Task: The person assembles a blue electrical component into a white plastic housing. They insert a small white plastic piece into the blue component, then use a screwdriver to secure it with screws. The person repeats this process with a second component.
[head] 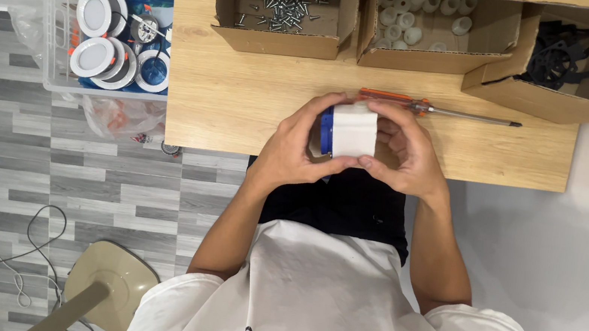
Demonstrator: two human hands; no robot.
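A white cylindrical part with a blue rim (348, 129) is held between both hands above the near edge of the wooden table (243, 98). My left hand (295, 147) wraps its left side by the blue rim. My right hand (404, 151) covers its right side, fingers curled over the top. Just behind the hands, an orange-handled screwdriver (431, 109) lies flat on the table, its tip pointing right.
Three open cardboard boxes stand along the table's back: screws (282, 1), white plastic caps (420, 15), black parts (559, 56). A clear bin of round white lamps (111, 35) sits left of the table. A stool base (104, 288) and cables lie on the floor.
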